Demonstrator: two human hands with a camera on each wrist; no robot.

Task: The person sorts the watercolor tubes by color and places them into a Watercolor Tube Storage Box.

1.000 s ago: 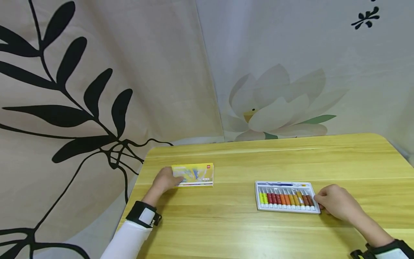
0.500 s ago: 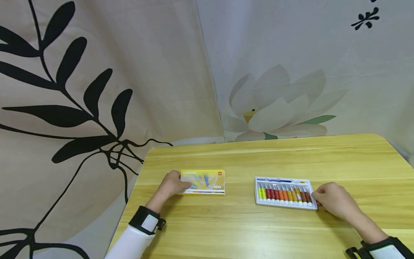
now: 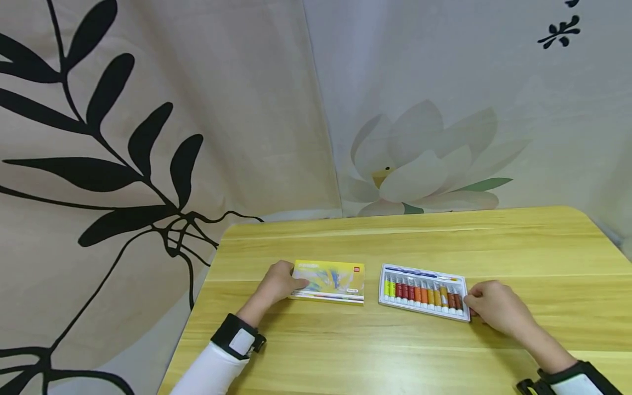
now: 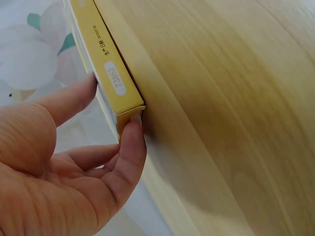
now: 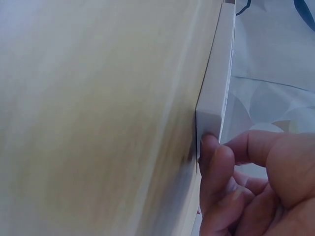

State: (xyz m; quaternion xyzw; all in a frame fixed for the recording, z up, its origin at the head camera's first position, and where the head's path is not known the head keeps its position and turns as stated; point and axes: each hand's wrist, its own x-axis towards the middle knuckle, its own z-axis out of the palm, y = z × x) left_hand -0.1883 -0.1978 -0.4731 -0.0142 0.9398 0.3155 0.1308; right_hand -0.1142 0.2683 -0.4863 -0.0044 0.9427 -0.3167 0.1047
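My left hand [image 3: 278, 283] grips the left end of a flat yellow box [image 3: 331, 281]. In the left wrist view the thumb lies against the broad face of the box [image 4: 112, 73] and a fingertip touches its corner. To the right, a white tray [image 3: 419, 309] holds a row of paint tubes [image 3: 423, 295], yellow through red and orange to brown, with a blue-handled paintbrush [image 3: 415, 272] above them. My right hand [image 3: 501, 307] pinches the tray's right end between thumb and fingers. The right wrist view shows only the tray's pale side [image 5: 216, 73]. A narrow gap separates box and tray.
Both things are at the middle of a light wooden table [image 3: 385, 351]. Its far edge meets a hanging curtain [image 3: 247, 109] printed with dark leaves and a pale flower. Each wrist wears a black strap.
The left hand has brought the yellow box rightward and slightly nearer. The right hand has shifted the tray left and a little farther away, tilting its angle slightly. The gap between them has shrunk.
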